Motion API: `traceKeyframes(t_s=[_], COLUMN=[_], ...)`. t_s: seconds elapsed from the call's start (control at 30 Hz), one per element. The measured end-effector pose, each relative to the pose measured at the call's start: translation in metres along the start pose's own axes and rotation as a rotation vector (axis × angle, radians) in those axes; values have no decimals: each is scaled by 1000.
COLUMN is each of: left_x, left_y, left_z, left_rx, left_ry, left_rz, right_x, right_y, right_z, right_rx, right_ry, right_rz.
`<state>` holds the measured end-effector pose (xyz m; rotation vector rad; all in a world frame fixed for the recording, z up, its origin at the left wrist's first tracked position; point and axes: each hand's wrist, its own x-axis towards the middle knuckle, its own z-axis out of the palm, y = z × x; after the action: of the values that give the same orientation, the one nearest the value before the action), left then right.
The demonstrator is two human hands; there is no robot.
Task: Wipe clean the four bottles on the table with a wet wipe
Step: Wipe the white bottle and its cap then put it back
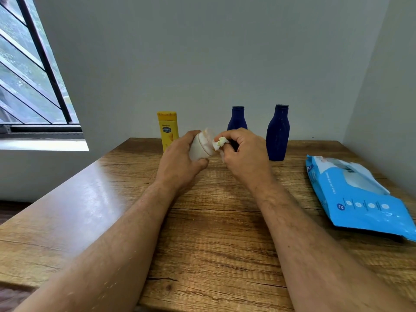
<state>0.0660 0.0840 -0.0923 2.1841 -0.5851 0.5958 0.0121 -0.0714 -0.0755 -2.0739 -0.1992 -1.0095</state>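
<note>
Two bare forearms reach across the wooden table. The left hand grips a tilted white bottle while the right hand pinches a wet wipe against its cap: wiping is under way. Next, probably turn it to wipe the uncleaned sides. Four bottles: this one, a yellow bottle far left, two blue bottles far right. One wipes pack lies right.

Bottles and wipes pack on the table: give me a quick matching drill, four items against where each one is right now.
Items:
1. white bottle
2. yellow bottle
3. taller blue bottle
4. wipes pack

Places:
A. lying flat at the table's right edge
B. held tilted in the left hand
C. upright, right of the right hand
D. upright, behind the left hand

Pairs: 1-B, 2-D, 3-C, 4-A
</note>
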Motion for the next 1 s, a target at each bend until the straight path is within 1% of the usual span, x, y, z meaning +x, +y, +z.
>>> traceKeyframes(t_s=[0.07,0.1,0.23,0.3,0.4,0.47,0.5,0.57,0.73,0.87,1.0], left_x=[-1,-1,-3,-4,-4,-2,-1,2,2,0,2], left_y=[5,8,26,31,36,32,29,24,30,30,25], left_z=[1,1,0,-2,-7,-6,-5,-1,0,0,-4], left_rx=[-14,-62,-389,-668,-1202,-1443,-1510,-1526,-1377,-1337,-1336], left_ry=[0,5,-51,-106,-300,-374,-368,-316,-238,-193,-108], left_rz=[-90,-146,-318,-434,-655,-751,-785,-807,-713,-657,-625], right_x=[-1,-1,0,1,1,1,1,2,2,0,1], right_y=[-1,-1,-3,-4,-3,-1,0,1,4,6,4], right_z=[1,2,6,5,4,4,4,4,4,2,-2], right_rx=[58,93,165,203,249,264,256,244,188,206,264], right_ry=[30,53,71,60,65,61,52,29,-5,-40,-201], right_rz=[52,81,175,203,241,247,245,243,208,227,239])
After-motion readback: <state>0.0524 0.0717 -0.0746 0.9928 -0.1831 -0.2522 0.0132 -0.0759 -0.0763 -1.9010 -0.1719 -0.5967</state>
